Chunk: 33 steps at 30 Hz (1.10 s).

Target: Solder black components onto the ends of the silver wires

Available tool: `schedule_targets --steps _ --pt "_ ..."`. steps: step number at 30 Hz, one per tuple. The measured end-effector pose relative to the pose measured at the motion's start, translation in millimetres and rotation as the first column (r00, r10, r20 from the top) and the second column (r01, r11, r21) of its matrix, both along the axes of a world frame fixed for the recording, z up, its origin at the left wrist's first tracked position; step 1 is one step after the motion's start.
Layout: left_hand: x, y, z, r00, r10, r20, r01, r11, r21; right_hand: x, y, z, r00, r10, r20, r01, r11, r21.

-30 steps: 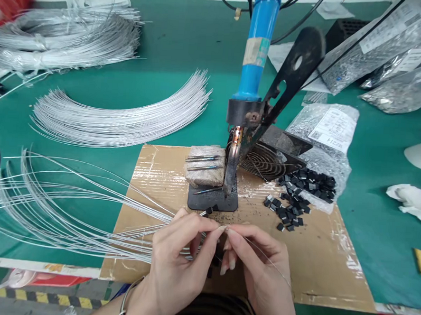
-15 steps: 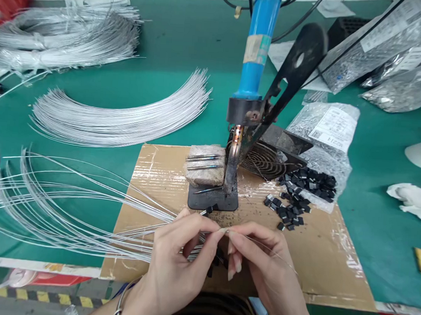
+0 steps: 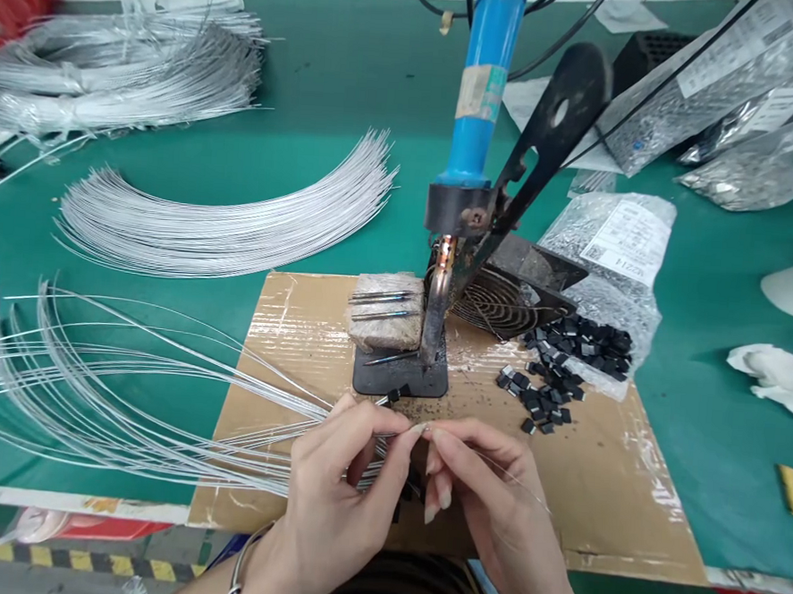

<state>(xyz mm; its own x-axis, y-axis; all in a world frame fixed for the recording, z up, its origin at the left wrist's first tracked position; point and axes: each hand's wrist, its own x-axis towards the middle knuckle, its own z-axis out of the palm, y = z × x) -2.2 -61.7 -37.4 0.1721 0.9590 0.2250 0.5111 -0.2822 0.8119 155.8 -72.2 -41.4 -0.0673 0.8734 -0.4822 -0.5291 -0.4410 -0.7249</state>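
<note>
My left hand (image 3: 341, 491) grips a fan of thin silver wires (image 3: 127, 406) that spread out to the left, its thumb and forefinger pinched at the wire ends. My right hand (image 3: 485, 495) meets it fingertip to fingertip and pinches a single thin wire that trails off to the right. Small black parts hang on wire ends just under my fingers. Both hands hover over the near part of a cardboard sheet (image 3: 625, 508). Just beyond them stands a blue-handled soldering iron (image 3: 479, 96) fixed tip down on a black base plate (image 3: 398, 378).
A heap of small black parts (image 3: 567, 366) lies right of the iron, by a fan grille (image 3: 496, 308) and plastic bags (image 3: 614, 248). A sponge block (image 3: 388, 310) holds spare tips. Curved wire bundles (image 3: 226, 224) lie on the green mat at the left and back.
My hands have barely moved; the right fingers shifted slightly along the single wire while the pinch stays.
</note>
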Motion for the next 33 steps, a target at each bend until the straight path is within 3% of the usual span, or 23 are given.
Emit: schedule_targets --steps 7,13,17,20,22,24,26,28,30,33 --pt "5 1 -2.7 1.000 0.023 0.013 -0.024 0.997 0.076 -2 -5 -13.1 0.995 -0.036 -0.095 0.040 0.999 0.034" --pt "8 -2 -2.4 0.998 0.061 0.035 -0.062 0.997 0.035 -9 -6 -15.8 0.989 -0.073 -0.131 0.081 0.995 0.050" --pt "5 -2 -4.0 0.994 0.088 0.070 -0.082 0.993 -0.090 -8 -7 -15.3 0.994 -0.071 -0.086 0.076 0.995 0.065" --pt "3 1 -5.0 0.991 0.106 0.083 -0.089 0.979 -0.186 8 -11 -14.7 0.985 -0.102 0.140 0.080 0.985 0.152" --pt "3 4 -4.5 0.989 0.117 0.090 -0.095 0.971 -0.221 30 -15 -14.7 0.872 -0.219 0.437 0.122 0.963 0.240" --pt "3 6 -2.6 0.989 0.117 0.091 -0.093 0.968 -0.233 58 -17 -16.1 0.662 -0.305 0.685 0.067 0.934 0.352" --pt "3 8 0.1 0.991 0.103 0.088 -0.081 0.969 -0.232 88 -17 -19.3 0.447 -0.330 0.831 -0.149 0.889 0.433" --pt "4 9 2.5 0.992 0.091 0.092 -0.068 0.971 -0.227 112 -14 -23.8 0.279 -0.323 0.904 -0.411 0.811 0.416" --pt "4 9 3.8 0.991 0.090 0.101 -0.066 0.972 -0.224 127 -10 -28.3 0.192 -0.295 0.936 -0.573 0.741 0.351" --pt "4 8 4.2 0.991 0.095 0.097 -0.073 0.975 -0.212 132 -6 -32.8 0.133 -0.317 0.939 -0.634 0.701 0.326"
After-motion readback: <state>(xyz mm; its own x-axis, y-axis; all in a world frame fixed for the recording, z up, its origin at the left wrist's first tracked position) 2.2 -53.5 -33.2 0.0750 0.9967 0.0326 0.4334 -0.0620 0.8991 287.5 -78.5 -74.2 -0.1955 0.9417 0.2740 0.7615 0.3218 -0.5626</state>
